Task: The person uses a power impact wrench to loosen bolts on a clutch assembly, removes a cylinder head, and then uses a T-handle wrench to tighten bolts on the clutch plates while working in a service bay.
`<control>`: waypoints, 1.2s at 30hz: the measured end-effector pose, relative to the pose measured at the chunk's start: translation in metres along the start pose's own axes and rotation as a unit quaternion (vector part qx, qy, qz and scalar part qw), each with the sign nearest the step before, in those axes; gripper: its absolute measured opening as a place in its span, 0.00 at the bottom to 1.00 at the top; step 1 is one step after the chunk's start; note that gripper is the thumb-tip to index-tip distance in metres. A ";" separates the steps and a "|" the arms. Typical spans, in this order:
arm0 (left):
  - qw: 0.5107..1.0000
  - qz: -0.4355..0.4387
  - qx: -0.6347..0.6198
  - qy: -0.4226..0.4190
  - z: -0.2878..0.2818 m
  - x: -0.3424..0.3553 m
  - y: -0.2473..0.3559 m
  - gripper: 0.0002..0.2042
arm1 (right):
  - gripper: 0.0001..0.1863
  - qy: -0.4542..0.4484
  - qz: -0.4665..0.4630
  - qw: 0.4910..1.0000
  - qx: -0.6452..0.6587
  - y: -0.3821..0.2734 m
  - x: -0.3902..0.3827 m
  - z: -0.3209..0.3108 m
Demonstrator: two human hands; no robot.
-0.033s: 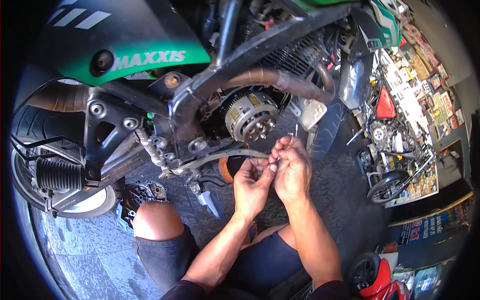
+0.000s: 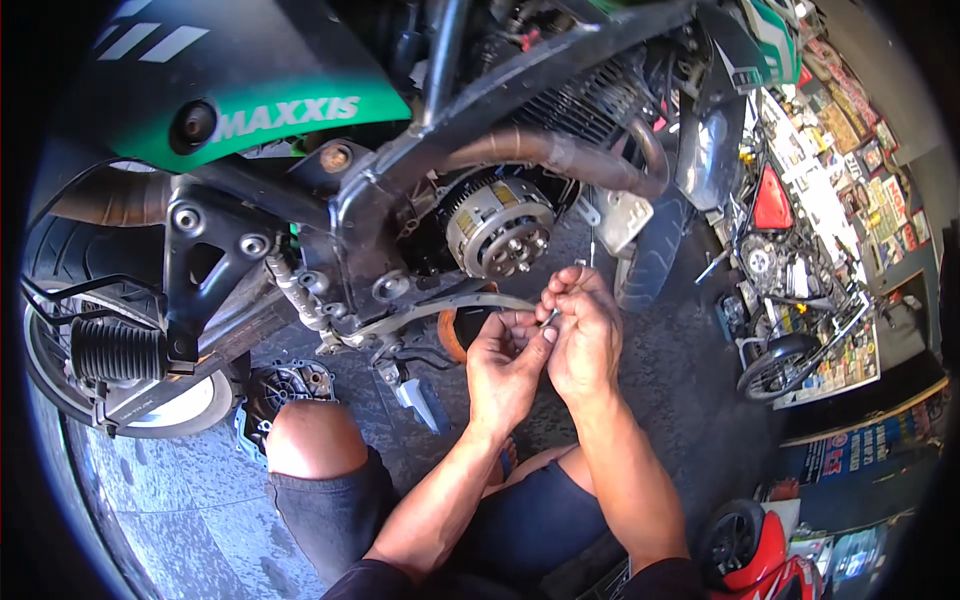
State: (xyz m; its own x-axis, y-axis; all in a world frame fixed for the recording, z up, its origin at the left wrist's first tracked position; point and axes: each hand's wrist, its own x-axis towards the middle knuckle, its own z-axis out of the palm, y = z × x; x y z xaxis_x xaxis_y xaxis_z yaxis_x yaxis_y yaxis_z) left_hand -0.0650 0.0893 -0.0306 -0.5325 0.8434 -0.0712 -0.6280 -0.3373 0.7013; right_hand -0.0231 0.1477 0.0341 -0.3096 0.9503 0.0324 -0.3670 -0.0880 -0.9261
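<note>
Fingers of both hands are curled narrow and meet just below the motorcycle's exposed clutch assembly (image 2: pixel 498 226). Thumb and forefinger of the right hand (image 2: pixel 583 335) pinch a small metal part (image 2: pixel 551 317), thin and silvery, too small to name more closely; the fingertips of the left hand (image 2: pixel 505 365) close in against the same part from the other side, so the two hands touch at the knuckles.

Room around the hands is tight above, where a curved metal bracket (image 2: pixel 450 305) and the black frame (image 2: pixel 400 170) run just beside the fingers, and looser below and to the right, over bare dark concrete floor (image 2: pixel 680 380). A removed engine cover (image 2: pixel 285 385) lies on the floor by the person's left knee (image 2: pixel 305 440), well apart from the hands.

Round and ribbed, the clutch assembly is bright metal with a ring of bolts at its centre. A brownish, heat-stained exhaust pipe (image 2: pixel 560 155) passes over it. At far left sit the rear tyre (image 2: pixel 60 260), matt black rubber, and a black coil spring (image 2: pixel 115 350).
</note>
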 end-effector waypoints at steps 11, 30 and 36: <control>0.993 -0.030 0.077 -0.079 -0.018 0.009 0.014 0.07 | 0.12 -0.122 0.032 0.922 -0.365 -0.021 -0.013 -0.020; 0.984 -0.077 -0.154 0.046 -0.036 0.033 0.019 0.12 | 0.11 -0.065 -0.053 0.916 -0.393 0.004 -0.001 0.007; 0.988 -0.067 -0.136 0.037 -0.037 0.034 0.018 0.14 | 0.12 -0.068 -0.087 0.908 -0.404 0.013 0.000 0.013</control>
State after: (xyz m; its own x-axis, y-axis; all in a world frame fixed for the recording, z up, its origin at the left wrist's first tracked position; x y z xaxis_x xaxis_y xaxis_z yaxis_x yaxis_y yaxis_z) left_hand -0.1157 0.0966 -0.0463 -0.4678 0.8587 -0.2091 -0.8198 -0.3332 0.4658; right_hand -0.0394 0.1428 0.0273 -0.4346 0.8783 0.1995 0.3266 0.3601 -0.8739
